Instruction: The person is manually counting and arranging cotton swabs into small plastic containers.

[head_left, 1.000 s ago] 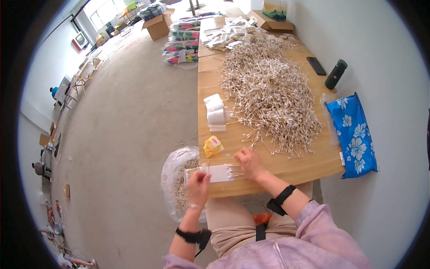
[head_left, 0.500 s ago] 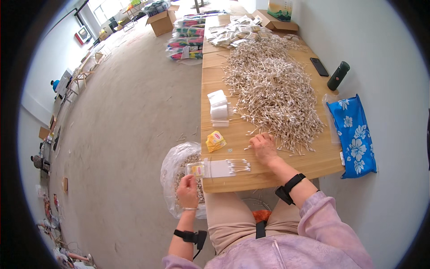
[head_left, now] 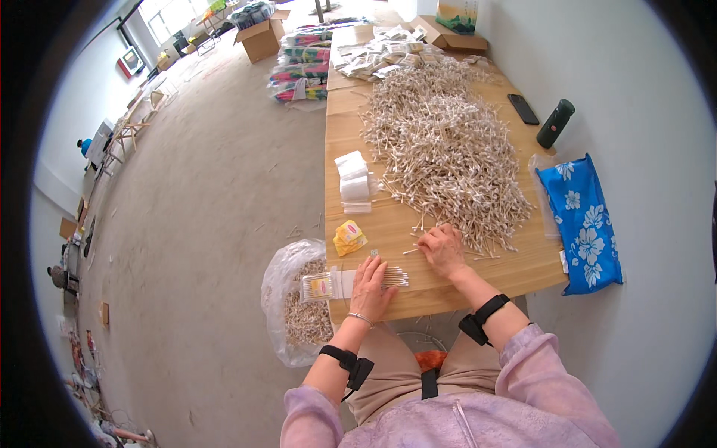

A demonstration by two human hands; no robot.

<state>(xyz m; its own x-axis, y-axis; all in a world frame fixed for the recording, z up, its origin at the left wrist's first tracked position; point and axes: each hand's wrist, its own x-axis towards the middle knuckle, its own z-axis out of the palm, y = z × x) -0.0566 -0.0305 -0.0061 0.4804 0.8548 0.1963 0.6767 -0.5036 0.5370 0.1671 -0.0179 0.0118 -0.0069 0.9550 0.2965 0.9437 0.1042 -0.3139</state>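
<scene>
Evidently, the left hand [head_left: 371,287] lies flat over one end of the swab row [head_left: 396,277] on the worktop [head_left: 427,296].
Its grip is spread; the right hand [head_left: 442,250] curls narrow at the pile [head_left: 452,149], contents unclear. Best press lightly, keeping stems parallel.

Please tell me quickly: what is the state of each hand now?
Left hand: open, palm down, partly over the cotton swabs.
Right hand: curled beside the swab pile; cannot tell whether it holds one.
</scene>
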